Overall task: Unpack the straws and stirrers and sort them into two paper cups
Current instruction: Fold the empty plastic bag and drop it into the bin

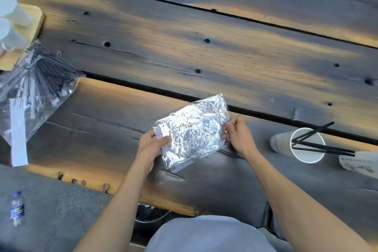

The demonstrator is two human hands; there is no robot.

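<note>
At about nine o'clock of the view, on the dark plank table (204, 51), a clear bag of black straws or stirrers (38, 80) is seen; which of the two it holds cannot be told. Its long axis runs from roughly one o'clock down to seven o'clock, and it rests partly against a light wooden tray (30, 24) carrying white cups (12, 18). A water bottle (17, 207) lies on the ground at eight o'clock.

At centre, a crumpled, apparently empty clear plastic bag (192, 131) is held above the table between both hands. Its left edge is pinched by the left hand (150, 145), thumb on top, fingers underneath. Its right edge is pinched by the right hand (238, 136), fingertips pressed together on the film.

At three o'clock from the grip, a paper cup (306, 145) stands with several black sticks (323, 145) in it, their tips leaning out toward the right. A second paper cup (360, 162), lying on its side, is cut by the frame.

The unopened stock is judged to lie well apart from both hands, at about ten o'clock from the grip, nearer the left hand; the wrapper would have to be released first.
</note>
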